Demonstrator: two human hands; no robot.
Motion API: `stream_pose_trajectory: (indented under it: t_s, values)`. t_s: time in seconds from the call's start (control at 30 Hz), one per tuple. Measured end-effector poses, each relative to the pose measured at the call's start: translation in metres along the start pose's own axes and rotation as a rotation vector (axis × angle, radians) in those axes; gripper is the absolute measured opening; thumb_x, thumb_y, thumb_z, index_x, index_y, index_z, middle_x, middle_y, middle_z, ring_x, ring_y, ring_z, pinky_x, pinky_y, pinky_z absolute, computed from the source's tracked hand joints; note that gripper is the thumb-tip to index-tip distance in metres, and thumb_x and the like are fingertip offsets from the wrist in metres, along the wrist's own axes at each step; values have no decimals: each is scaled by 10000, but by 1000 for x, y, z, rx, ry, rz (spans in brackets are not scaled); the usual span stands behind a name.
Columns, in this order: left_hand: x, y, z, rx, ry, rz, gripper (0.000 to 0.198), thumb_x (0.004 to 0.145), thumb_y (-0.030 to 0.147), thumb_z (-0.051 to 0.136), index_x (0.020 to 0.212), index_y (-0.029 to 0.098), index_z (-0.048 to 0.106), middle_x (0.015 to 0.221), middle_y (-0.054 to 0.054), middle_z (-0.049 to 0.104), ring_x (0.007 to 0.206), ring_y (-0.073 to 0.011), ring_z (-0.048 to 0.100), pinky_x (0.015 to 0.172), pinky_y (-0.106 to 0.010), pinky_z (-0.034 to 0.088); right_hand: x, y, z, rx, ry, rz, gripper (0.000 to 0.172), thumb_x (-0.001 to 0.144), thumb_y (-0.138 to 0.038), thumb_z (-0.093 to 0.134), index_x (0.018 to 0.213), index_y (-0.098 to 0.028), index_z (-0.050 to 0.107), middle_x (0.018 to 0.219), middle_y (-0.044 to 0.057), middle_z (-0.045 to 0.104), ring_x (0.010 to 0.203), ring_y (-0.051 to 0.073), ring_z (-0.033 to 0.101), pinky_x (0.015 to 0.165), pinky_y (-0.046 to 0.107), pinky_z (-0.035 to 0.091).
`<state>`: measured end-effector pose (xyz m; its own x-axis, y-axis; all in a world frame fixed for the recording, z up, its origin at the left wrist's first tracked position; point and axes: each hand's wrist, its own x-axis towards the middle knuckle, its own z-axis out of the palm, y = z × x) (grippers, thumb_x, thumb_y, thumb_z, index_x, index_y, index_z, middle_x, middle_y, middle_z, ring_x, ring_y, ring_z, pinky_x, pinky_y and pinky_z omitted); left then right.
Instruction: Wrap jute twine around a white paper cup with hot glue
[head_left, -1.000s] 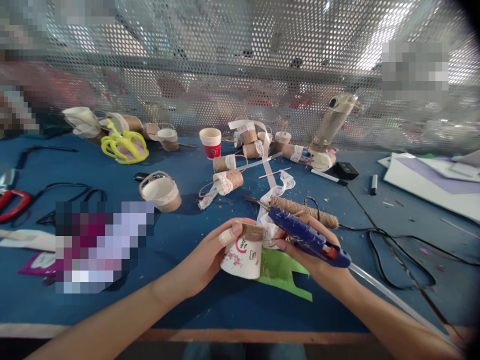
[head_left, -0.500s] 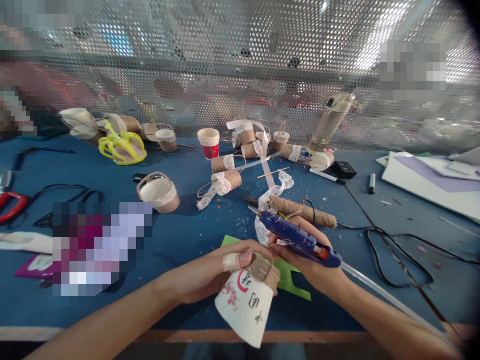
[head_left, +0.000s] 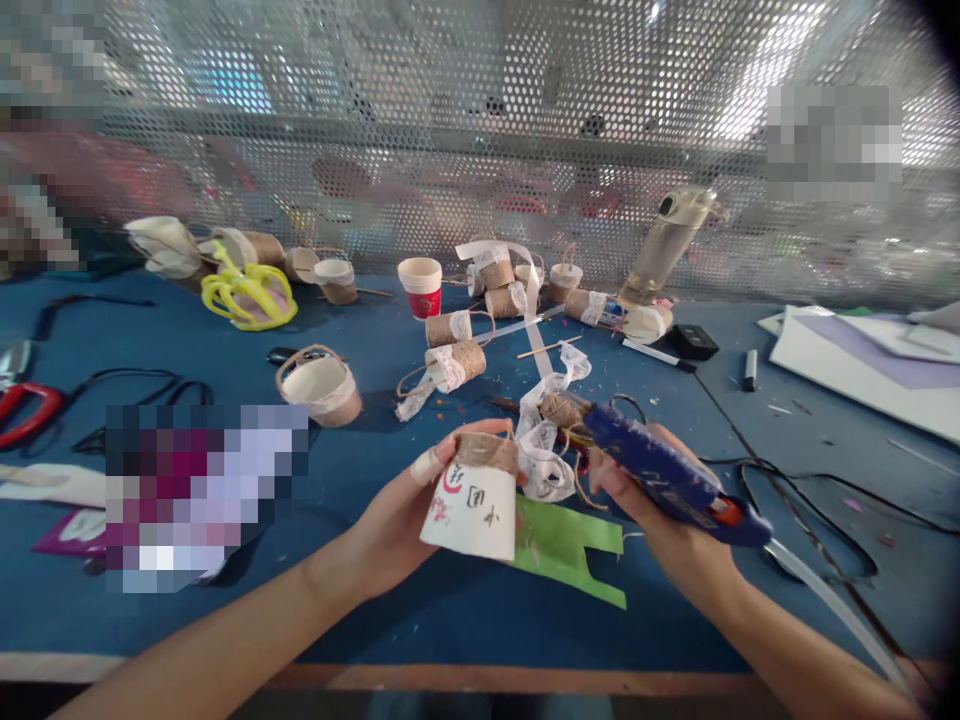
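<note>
My left hand (head_left: 409, 505) grips an upside-down white paper cup (head_left: 474, 508) with red and black print; brown twine is wound round its top end. A plaster wraps the thumb. My right hand (head_left: 654, 492) holds a blue glue gun (head_left: 664, 470), its nozzle pointing left toward the twine band, a clear glue stick trailing from its back. Between the hands lie white lace ribbon (head_left: 544, 455) and a spool of brown twine (head_left: 562, 410). A green paper cut-out (head_left: 574, 548) lies flat under the cup.
The blue table (head_left: 390, 610) carries several twine-wrapped cups (head_left: 321, 385), a red and white cup (head_left: 420, 286), a yellow plastic piece (head_left: 247, 292), red-handled pliers (head_left: 26, 410), black cables (head_left: 795, 500), a bottle (head_left: 664, 245) and white and purple sheets (head_left: 870, 365). A perforated metal screen stands behind.
The left hand lifted the cup back up and turned it so the twine band is on top. The right hand with the glue gun shifted right and slightly up.
</note>
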<state>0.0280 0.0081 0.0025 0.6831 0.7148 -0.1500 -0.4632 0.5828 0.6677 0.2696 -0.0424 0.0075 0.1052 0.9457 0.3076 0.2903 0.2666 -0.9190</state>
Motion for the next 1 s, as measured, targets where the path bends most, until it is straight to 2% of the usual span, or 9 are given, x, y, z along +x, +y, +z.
stream_pose_trajectory:
  t_s: [0.13,0.27,0.37,0.5,0.63,0.83,1.0]
  values:
    - [2,1,1,9,124,27,424,900,458,618,1200,163,674,1014,-87,795,834,-231,748,759,-319,558,-4,-2,-1,16,-168,-91,227,839,-197,666,707,-243,487,688,-23,498,604,159,477,575,309,403]
    - [1,0,0,62,162,63,441,869,475,655,1174,160,697,1059,-80,789,893,-226,732,792,-309,554,-6,1,-1,-35,-294,-136,256,804,-137,630,683,-237,427,660,-37,456,571,140,425,537,291,329]
    - [0,-1,-2,83,158,84,428,888,478,630,1177,169,699,1121,-76,776,976,-219,713,835,-290,542,-6,1,-2,-77,-309,-131,263,787,-135,625,686,-238,405,665,-39,444,572,135,408,534,284,312]
    - [-1,1,-3,107,164,68,427,900,488,611,1209,204,689,1125,-63,770,925,-222,715,805,-306,539,-5,-1,-4,-108,-301,-100,279,770,-135,622,673,-239,382,652,-38,429,557,132,383,516,281,290]
    - [-2,3,0,142,185,70,441,860,514,655,1186,221,707,1096,-57,771,909,-239,713,804,-323,530,-5,1,-5,-124,-283,-86,297,749,-129,618,666,-242,357,629,-42,416,543,131,366,510,279,286]
    - [-4,3,1,179,242,94,462,800,521,723,1168,242,722,1115,-43,771,941,-219,696,813,-287,528,-5,1,-6,-170,-294,-90,288,748,-144,624,663,-241,366,633,-42,418,538,127,364,504,277,281]
    - [-4,4,2,205,238,131,465,786,520,737,1164,249,727,1093,-38,776,938,-220,690,802,-283,531,-6,-2,-7,-167,-300,-104,293,758,-155,630,671,-240,363,636,-44,403,535,124,355,504,278,267]
